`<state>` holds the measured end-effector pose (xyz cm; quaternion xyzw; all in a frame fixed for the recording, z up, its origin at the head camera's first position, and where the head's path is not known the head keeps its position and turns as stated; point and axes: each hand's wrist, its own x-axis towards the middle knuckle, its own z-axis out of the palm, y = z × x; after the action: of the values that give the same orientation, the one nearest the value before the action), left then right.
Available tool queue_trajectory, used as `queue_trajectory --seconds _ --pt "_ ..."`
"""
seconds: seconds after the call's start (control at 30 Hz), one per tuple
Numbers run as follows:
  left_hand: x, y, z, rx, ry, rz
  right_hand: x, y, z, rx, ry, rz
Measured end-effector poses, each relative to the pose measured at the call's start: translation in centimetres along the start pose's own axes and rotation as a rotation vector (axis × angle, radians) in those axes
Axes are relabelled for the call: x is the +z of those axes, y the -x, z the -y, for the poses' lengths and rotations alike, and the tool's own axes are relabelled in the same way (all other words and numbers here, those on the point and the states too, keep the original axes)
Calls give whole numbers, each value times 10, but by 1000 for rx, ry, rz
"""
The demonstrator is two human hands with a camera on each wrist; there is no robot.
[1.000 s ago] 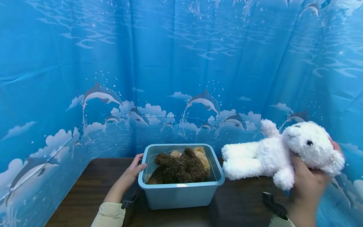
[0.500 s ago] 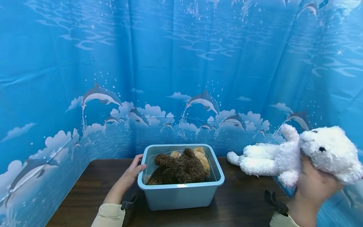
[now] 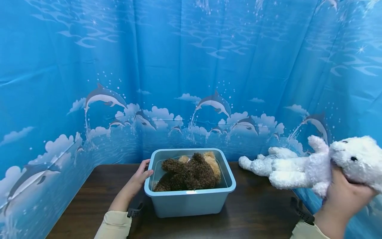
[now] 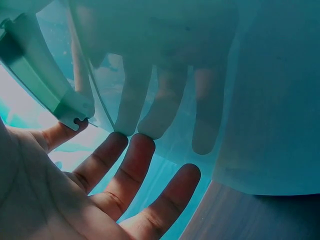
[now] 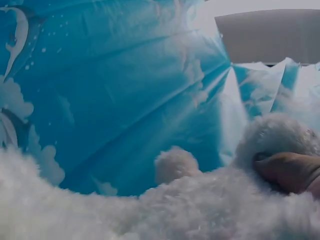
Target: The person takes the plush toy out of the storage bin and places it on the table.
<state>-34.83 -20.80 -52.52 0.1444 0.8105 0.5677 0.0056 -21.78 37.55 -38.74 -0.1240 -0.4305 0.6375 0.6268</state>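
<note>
My right hand [image 3: 350, 196] grips a white stuffed animal [image 3: 319, 169] around the neck, at the far right. The toy lies sideways in the air, head to the right, legs toward the bin. In the right wrist view my thumb [image 5: 287, 170] presses into its white fur. My left hand [image 3: 138, 177] holds the left rim of a light blue plastic bin [image 3: 191, 202], thumb over the edge. The left wrist view has its fingertips [image 4: 142, 145] against the outer wall. Inside the bin lie a dark brown plush toy [image 3: 191, 174] and a tan one [image 3: 212, 162] partly beneath it.
Another white plush toy [image 3: 256, 166] lies on the dark wooden table [image 3: 247, 205] right of the bin, partly hidden by the held one. A blue dolphin-print curtain [image 3: 185, 66] hangs behind the table and along both sides.
My right hand has carried the white stuffed animal to the right, away from the bin, uncovering the other white plush toy on the table. The left hand stays at the rim.
</note>
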Motion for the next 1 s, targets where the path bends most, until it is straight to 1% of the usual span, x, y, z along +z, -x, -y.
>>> queue_trajectory --seconds 0.07,0.1,0.13,0.17,0.2,0.27,0.3,0.37,0.43,0.5,0.6,0.63,0.7,0.8,1.0 --pt "-1 -1 1 2 -4 0 -5 -6 -11 43 177 7" --pt "-1 -1 1 2 -5 -3 -8 -8 -18 47 282 22" --pt "-2 -1 1 2 -6 -4 -11 -11 -25 35 379 45" --pt "-2 -1 1 6 -2 -4 -13 -12 -30 31 456 65" --pt "-2 -1 2 6 -1 -5 -15 -13 -36 39 508 86" --pt "-1 0 2 13 7 -7 -18 -15 -45 74 540 127" --pt "-1 0 2 16 15 -7 -19 -17 -49 102 524 146" --pt "0 0 3 18 23 -8 -20 -18 -54 199 451 173" --pt "1 0 4 18 26 -9 -22 -20 -61 260 463 200" --pt "1 0 5 15 21 -10 -24 -22 -66 314 533 242" --pt "0 0 5 12 16 -10 -29 -25 -74 354 732 322" --pt "0 1 5 12 13 -9 -30 -26 -76 372 765 345" --pt "0 1 5 14 13 -9 -32 -26 -80 391 825 397" --pt "0 0 5 21 15 -11 -34 -26 -87 401 843 427" --pt "2 -3 3 23 13 -5 -36 -25 -101 361 911 484"
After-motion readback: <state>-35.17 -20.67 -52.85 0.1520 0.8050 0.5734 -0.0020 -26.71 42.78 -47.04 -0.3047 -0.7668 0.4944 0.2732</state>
